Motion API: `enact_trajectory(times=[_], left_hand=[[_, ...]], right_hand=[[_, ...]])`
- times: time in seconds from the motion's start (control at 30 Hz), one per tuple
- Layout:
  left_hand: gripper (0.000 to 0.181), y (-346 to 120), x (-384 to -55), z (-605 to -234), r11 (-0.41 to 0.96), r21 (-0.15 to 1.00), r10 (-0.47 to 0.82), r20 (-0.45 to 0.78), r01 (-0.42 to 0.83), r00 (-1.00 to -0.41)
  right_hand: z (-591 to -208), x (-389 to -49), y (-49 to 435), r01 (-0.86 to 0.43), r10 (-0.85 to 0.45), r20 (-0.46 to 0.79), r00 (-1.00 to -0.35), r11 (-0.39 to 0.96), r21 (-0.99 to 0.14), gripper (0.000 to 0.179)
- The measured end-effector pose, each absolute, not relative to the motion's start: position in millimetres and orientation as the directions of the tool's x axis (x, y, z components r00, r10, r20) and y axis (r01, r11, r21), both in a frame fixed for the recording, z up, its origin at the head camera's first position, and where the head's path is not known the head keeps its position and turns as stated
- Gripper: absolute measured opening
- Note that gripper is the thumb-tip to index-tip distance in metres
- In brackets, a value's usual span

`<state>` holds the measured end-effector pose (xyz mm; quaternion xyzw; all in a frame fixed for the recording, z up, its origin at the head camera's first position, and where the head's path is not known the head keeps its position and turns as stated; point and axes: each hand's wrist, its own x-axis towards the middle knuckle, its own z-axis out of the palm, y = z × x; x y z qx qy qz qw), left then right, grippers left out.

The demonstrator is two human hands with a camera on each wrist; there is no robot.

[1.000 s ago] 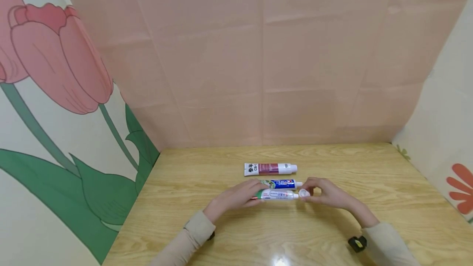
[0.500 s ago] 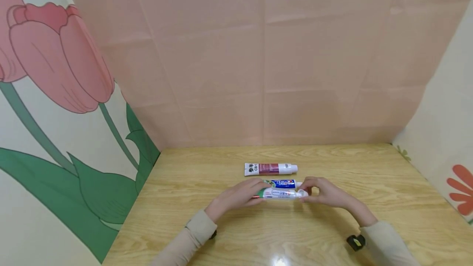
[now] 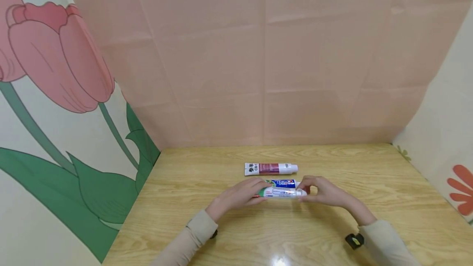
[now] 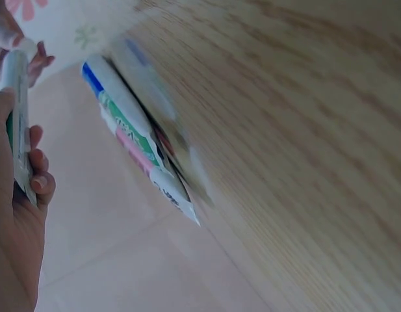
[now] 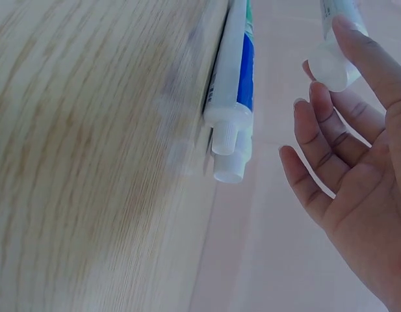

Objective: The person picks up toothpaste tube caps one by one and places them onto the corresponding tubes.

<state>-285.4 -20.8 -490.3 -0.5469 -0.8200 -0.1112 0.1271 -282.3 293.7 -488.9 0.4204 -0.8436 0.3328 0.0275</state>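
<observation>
Raised off the table, a white and green toothpaste tube (image 3: 280,192) lies across in front of me. My left hand (image 3: 238,195) grips its tail end, and in the left wrist view the fingers curl round that tube (image 4: 19,123). At its other end my right hand (image 3: 327,193) pinches a white cap (image 5: 333,68) between thumb and finger; the cap sits over the nozzle, which is hidden. In the right wrist view the remaining fingers stand apart, clear of the tube. Whether the cap is fully tight cannot be seen.
A blue, green and white toothpaste tube (image 3: 284,183) lies on the wooden table (image 3: 207,159) just behind the held one. Farther back lies a maroon and white tube (image 3: 269,169). A pink sheet (image 3: 221,73) hangs at the table's back edge.
My right hand has brought the cap leftward onto the nozzle of the held tube; a second ago a small gap separated them. The left hand and the tubes on the table stay nearly still.
</observation>
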Motion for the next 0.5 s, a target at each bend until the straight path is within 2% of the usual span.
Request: enact_trajectory(times=[0.27, 0.5], left_hand=[[0.045, -21.0, -285.2, -491.7, 0.404, 0.037, 0.860, 0.323, 0.914, -0.394], [0.045, -21.5, -286.6, -494.1, 0.402, 0.017, 0.863, 0.329, 0.916, -0.385]], right_hand=[[-489.9, -283.4, 292.9, -0.756, -0.708, 0.357, -0.609, 0.383, -0.531, 0.014], [-487.8, -282.1, 291.4, -0.745, -0.703, 0.338, -0.626, 0.410, -0.527, 0.014]])
